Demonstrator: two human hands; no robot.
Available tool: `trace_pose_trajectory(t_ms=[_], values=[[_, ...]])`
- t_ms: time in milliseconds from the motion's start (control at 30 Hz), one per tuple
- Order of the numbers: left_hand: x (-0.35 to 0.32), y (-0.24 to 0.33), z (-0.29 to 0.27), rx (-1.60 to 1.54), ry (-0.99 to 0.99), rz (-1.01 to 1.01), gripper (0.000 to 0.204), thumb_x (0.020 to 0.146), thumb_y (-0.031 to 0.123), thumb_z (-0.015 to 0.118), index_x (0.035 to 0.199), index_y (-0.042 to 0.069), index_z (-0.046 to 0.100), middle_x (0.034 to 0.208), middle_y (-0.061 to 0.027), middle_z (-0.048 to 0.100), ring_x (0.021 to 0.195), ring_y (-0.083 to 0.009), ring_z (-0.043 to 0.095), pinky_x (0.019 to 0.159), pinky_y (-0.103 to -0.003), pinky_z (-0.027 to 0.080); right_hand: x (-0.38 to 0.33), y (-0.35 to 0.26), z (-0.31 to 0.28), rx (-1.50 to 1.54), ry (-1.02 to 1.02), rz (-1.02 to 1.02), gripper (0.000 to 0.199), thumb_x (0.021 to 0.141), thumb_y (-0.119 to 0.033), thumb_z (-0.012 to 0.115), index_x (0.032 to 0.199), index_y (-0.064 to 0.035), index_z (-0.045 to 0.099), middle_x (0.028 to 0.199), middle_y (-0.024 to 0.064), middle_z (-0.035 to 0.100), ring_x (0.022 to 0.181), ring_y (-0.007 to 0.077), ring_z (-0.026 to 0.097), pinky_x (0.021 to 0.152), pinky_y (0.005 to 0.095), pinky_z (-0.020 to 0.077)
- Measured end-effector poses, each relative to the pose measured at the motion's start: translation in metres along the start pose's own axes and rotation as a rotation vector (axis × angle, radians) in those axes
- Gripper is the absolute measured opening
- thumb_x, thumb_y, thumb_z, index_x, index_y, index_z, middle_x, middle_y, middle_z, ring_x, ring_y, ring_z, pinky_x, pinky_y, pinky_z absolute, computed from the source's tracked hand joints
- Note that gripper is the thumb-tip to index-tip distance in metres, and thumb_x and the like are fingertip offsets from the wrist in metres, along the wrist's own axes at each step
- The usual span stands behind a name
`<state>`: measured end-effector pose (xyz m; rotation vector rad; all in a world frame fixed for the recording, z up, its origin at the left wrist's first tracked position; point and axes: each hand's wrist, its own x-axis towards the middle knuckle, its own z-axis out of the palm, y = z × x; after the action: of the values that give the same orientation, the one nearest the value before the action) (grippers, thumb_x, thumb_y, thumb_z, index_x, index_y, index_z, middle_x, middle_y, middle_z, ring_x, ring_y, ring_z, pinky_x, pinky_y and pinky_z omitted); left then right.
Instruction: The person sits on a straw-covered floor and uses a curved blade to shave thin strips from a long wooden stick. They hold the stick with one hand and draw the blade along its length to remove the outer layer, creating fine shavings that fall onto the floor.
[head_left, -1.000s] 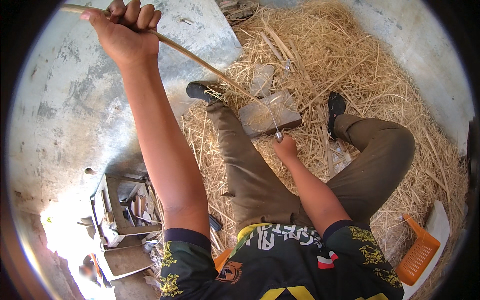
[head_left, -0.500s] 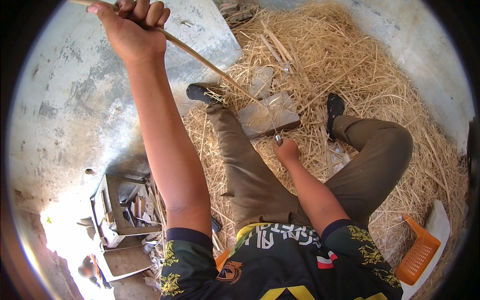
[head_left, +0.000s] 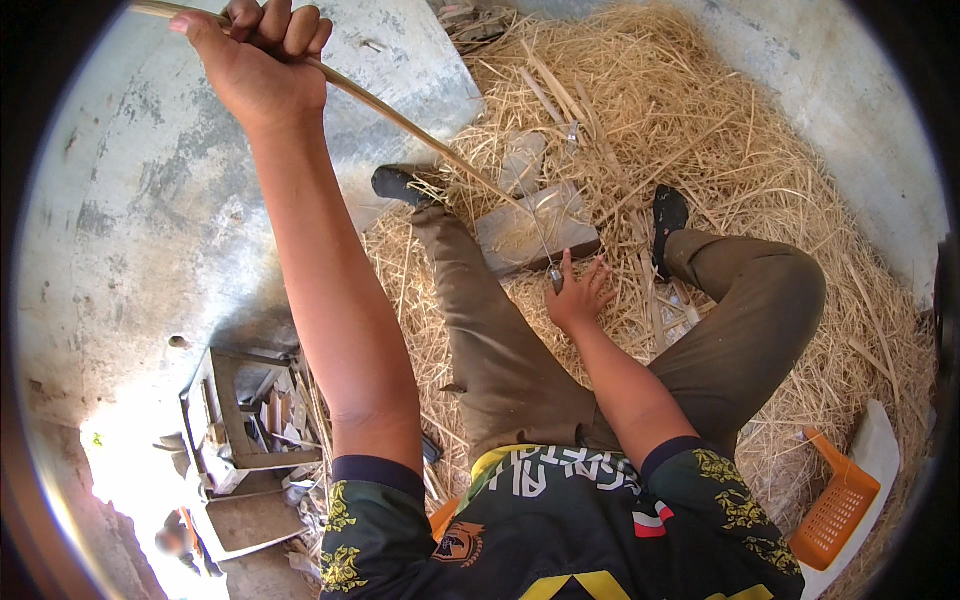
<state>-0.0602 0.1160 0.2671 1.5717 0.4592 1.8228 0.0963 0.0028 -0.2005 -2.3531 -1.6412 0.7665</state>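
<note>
My left hand [head_left: 262, 70], raised at the upper left, is closed around a long thin bamboo strip [head_left: 410, 128]. The strip slants down to a wooden block [head_left: 510, 250] between my feet. Its lower end meets the thin blade of a knife over the block. The knife's handle [head_left: 556, 280] lies against the thumb side of my right hand [head_left: 580, 302]. That hand is open, its fingers spread beside the block's near edge. Whether the palm still presses on the handle is hard to see.
Straw-like shavings [head_left: 700, 110] cover the floor around my legs. An orange plastic basket [head_left: 838, 505] lies at the lower right. A wooden frame [head_left: 240, 420] with scraps stands at the left by the worn wall [head_left: 150, 220]. A blurred person [head_left: 180, 540] shows at the lower left.
The fingers of my right hand have opened from a closed grip on the knife handle and now spread out. My left hand has shifted slightly left with the bamboo strip.
</note>
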Motion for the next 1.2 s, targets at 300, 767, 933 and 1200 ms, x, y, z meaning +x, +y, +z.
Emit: trace_pose_trajectory(t_ms=[300, 767, 933, 1200], values=[[0.006, 0.001, -0.015, -0.022, -0.096, 0.000, 0.066, 0.100, 0.073, 0.028, 0.074, 0.013, 0.036, 0.061, 0.0024, 0.017, 0.057, -0.0149, 0.016, 0.055, -0.033, 0.020, 0.000, 0.003, 0.009, 0.119, -0.067, 0.069, 0.111, 0.088, -0.062, 0.062, 0.163, -0.0244, -0.009, 0.164, 0.0314, -0.010, 0.152, 0.0519, -0.005, 0.114, 0.0738, 0.0000], [0.008, -0.004, -0.019, -0.047, -0.092, -0.012, 0.065, 0.102, 0.071, 0.026, 0.075, 0.013, 0.037, 0.061, 0.0025, 0.018, 0.057, -0.0149, 0.017, 0.055, -0.033, 0.020, -0.005, 0.001, -0.004, 0.092, 0.021, 0.114, 0.150, 0.061, -0.089, 0.069, 0.160, -0.0178, -0.018, 0.162, 0.0279, -0.026, 0.151, 0.0466, -0.022, 0.106, 0.0818, -0.0012], [0.008, -0.004, -0.026, -0.053, -0.096, -0.006, 0.065, 0.102, 0.071, 0.026, 0.075, 0.013, 0.037, 0.061, 0.0025, 0.018, 0.058, -0.0147, 0.017, 0.056, -0.033, 0.019, -0.013, -0.005, -0.019, 0.066, -0.062, 0.128, 0.157, 0.054, -0.089, 0.073, 0.159, -0.0178, -0.020, 0.161, 0.0261, -0.029, 0.150, 0.0471, -0.022, 0.102, 0.0854, 0.0062], [0.010, -0.002, -0.033, -0.076, -0.123, -0.007, 0.065, 0.102, 0.071, 0.025, 0.075, 0.013, 0.038, 0.061, 0.0025, 0.019, 0.058, -0.0149, 0.018, 0.056, -0.033, 0.020, -0.009, -0.004, -0.015, 0.050, -0.046, 0.136, 0.159, 0.056, -0.085, 0.076, 0.158, -0.0172, -0.024, 0.160, 0.0270, -0.030, 0.150, 0.0482, -0.020, 0.102, 0.0858, 0.0110]])
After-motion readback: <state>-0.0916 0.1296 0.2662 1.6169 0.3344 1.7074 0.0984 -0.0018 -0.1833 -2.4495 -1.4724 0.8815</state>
